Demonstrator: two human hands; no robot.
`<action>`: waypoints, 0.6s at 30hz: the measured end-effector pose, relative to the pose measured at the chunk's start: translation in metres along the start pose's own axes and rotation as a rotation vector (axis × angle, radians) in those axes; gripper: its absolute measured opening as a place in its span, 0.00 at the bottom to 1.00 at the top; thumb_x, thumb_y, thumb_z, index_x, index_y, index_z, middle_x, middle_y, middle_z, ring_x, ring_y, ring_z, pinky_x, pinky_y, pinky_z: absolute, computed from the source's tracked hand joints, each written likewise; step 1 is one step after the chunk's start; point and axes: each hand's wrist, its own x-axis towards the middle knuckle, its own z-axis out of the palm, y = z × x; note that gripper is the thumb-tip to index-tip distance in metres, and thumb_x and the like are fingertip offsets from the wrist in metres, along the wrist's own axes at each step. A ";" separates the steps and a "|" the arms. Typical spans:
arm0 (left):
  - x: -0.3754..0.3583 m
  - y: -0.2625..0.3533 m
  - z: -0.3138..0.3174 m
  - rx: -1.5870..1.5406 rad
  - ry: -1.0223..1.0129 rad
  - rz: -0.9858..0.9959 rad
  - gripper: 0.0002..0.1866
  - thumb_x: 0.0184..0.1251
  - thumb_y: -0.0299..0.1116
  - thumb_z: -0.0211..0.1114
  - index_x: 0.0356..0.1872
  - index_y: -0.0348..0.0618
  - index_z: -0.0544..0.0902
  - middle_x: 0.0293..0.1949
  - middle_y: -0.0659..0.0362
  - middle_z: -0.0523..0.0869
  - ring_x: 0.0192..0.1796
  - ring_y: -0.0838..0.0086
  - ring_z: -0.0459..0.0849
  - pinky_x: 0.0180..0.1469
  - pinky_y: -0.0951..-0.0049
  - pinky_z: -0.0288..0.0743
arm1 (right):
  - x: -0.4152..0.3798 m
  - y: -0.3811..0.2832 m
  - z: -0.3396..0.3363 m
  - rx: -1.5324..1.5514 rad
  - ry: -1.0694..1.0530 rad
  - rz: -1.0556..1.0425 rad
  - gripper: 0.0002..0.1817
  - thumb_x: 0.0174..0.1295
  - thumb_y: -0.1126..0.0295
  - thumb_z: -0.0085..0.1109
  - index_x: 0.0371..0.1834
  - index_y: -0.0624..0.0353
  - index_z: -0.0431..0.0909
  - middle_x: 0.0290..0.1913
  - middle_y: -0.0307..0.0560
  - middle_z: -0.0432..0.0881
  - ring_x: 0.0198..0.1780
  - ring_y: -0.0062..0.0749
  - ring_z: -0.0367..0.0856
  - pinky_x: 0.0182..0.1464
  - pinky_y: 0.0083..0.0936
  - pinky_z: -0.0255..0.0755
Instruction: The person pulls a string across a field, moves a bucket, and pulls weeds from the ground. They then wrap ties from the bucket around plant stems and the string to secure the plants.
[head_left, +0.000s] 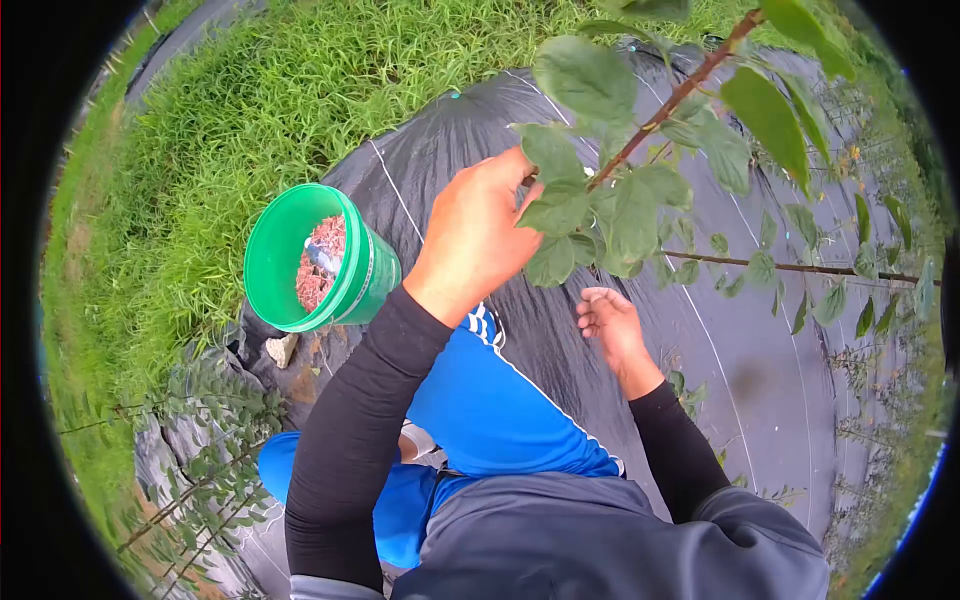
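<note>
My left hand (480, 235) is raised at a leafy branch (680, 95), its fingers closed at the leaves near the stem; what they hold is hidden behind the leaves. Lower and to the right, below the leaves, my right hand (612, 330) has its fingers curled together, touching no branch. Whether something small is between those fingers cannot be made out. A green bucket (375, 275) stands tilted in view to the left of my left hand, with pinkish shredded bits (318, 285) and a bluish-white object inside.
Black ground sheeting (720, 340) with white lines lies below. Grass (240, 110) borders it at the upper left. A thin branch (800, 267) crosses at the right. A pale stone (282, 349) sits below the bucket, and leafy stems rise at the lower left.
</note>
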 end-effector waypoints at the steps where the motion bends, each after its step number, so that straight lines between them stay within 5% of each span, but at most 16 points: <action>1: 0.004 -0.010 -0.010 -0.124 -0.041 0.035 0.15 0.50 0.26 0.65 0.41 0.34 0.77 0.35 0.45 0.81 0.35 0.52 0.79 0.35 0.63 0.73 | 0.002 -0.015 0.012 -0.001 0.012 -0.005 0.09 0.63 0.72 0.49 0.45 0.60 0.74 0.34 0.40 0.79 0.30 0.22 0.76 0.32 0.18 0.71; 3: -0.002 -0.020 -0.022 -0.278 -0.176 0.101 0.17 0.52 0.22 0.61 0.46 0.39 0.78 0.42 0.48 0.81 0.41 0.56 0.80 0.45 0.69 0.73 | 0.010 -0.047 0.033 0.035 0.181 -0.331 0.09 0.65 0.71 0.48 0.45 0.61 0.74 0.31 0.39 0.78 0.28 0.20 0.75 0.30 0.17 0.70; 5: -0.001 -0.014 -0.022 -0.280 -0.351 0.157 0.20 0.51 0.22 0.61 0.49 0.41 0.77 0.45 0.52 0.81 0.48 0.58 0.78 0.53 0.70 0.69 | 0.076 -0.051 0.023 0.331 0.414 -0.238 0.09 0.65 0.70 0.47 0.45 0.61 0.74 0.32 0.39 0.78 0.27 0.20 0.75 0.29 0.18 0.70; 7: -0.002 -0.011 -0.014 -0.242 -0.487 0.265 0.20 0.51 0.23 0.61 0.49 0.43 0.78 0.45 0.55 0.81 0.51 0.61 0.76 0.58 0.68 0.67 | 0.072 -0.087 0.045 0.393 0.450 -0.300 0.10 0.66 0.69 0.46 0.45 0.60 0.73 0.31 0.39 0.78 0.26 0.20 0.74 0.27 0.19 0.70; 8: 0.002 -0.013 -0.011 -0.197 -0.526 0.345 0.19 0.51 0.25 0.62 0.47 0.44 0.78 0.44 0.57 0.81 0.51 0.62 0.76 0.59 0.66 0.67 | 0.062 -0.113 0.057 0.162 0.267 -0.484 0.10 0.66 0.69 0.45 0.45 0.60 0.73 0.31 0.38 0.77 0.26 0.20 0.74 0.27 0.20 0.70; 11: 0.009 -0.023 -0.015 -0.203 -0.384 0.407 0.15 0.50 0.24 0.61 0.42 0.43 0.79 0.41 0.58 0.82 0.50 0.64 0.77 0.57 0.66 0.68 | 0.074 -0.154 0.066 0.306 0.276 -0.475 0.10 0.63 0.68 0.48 0.43 0.60 0.74 0.30 0.40 0.77 0.26 0.22 0.73 0.27 0.21 0.69; 14: 0.013 -0.045 -0.052 -0.297 -0.171 -0.110 0.05 0.61 0.24 0.58 0.37 0.38 0.79 0.37 0.59 0.83 0.42 0.72 0.80 0.47 0.73 0.73 | 0.127 -0.191 0.059 0.121 0.393 -0.501 0.11 0.60 0.67 0.52 0.42 0.61 0.76 0.30 0.40 0.77 0.26 0.21 0.73 0.25 0.20 0.68; 15: 0.007 -0.096 -0.056 -0.245 -0.069 0.015 0.09 0.68 0.32 0.56 0.43 0.38 0.76 0.35 0.62 0.81 0.39 0.77 0.78 0.44 0.75 0.72 | 0.134 -0.207 0.068 0.049 0.398 -0.466 0.11 0.60 0.67 0.52 0.41 0.61 0.77 0.31 0.40 0.78 0.26 0.22 0.74 0.25 0.20 0.68; 18: -0.031 -0.120 -0.090 -0.466 0.071 -0.258 0.07 0.69 0.31 0.54 0.40 0.41 0.77 0.35 0.59 0.81 0.40 0.76 0.79 0.48 0.74 0.72 | 0.197 -0.230 0.075 -0.195 0.312 -0.363 0.10 0.60 0.67 0.51 0.39 0.59 0.78 0.31 0.39 0.80 0.27 0.23 0.76 0.26 0.21 0.69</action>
